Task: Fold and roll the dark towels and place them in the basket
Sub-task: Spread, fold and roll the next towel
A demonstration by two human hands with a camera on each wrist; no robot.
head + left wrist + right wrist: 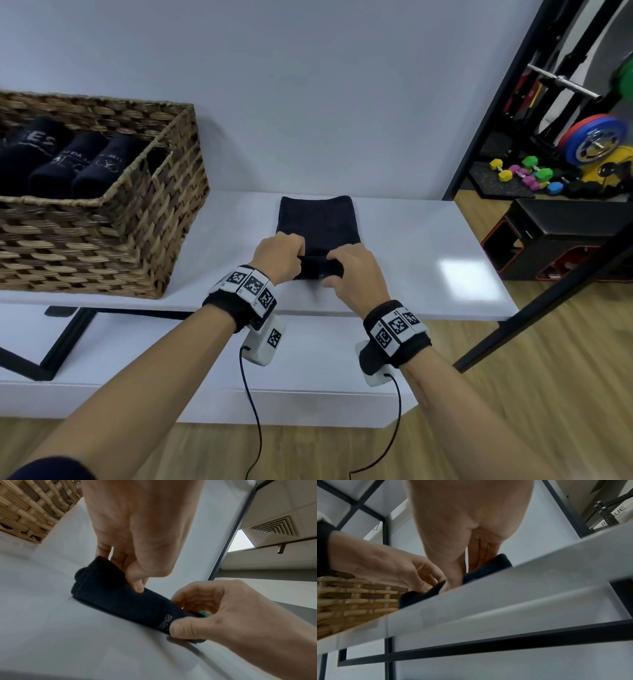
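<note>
A dark towel (317,224) lies folded into a narrow strip on the white table (428,246), its near end curled into a small roll (120,599). My left hand (279,257) grips the roll's left end with thumb and fingers. At the roll's right end my right hand (352,270) pinches it between thumb and curled fingers. The roll's dark edge (488,566) peeks over the table edge in the right wrist view. The woven basket (164,219) stands at the table's left with three rolled dark towels (96,164) inside.
The table's near edge (505,588) lies just below my hands, with a lower white shelf (205,394) beneath. A black frame post (548,301) slants at the right. Gym weights (592,140) and a black box (561,233) sit on the floor beyond.
</note>
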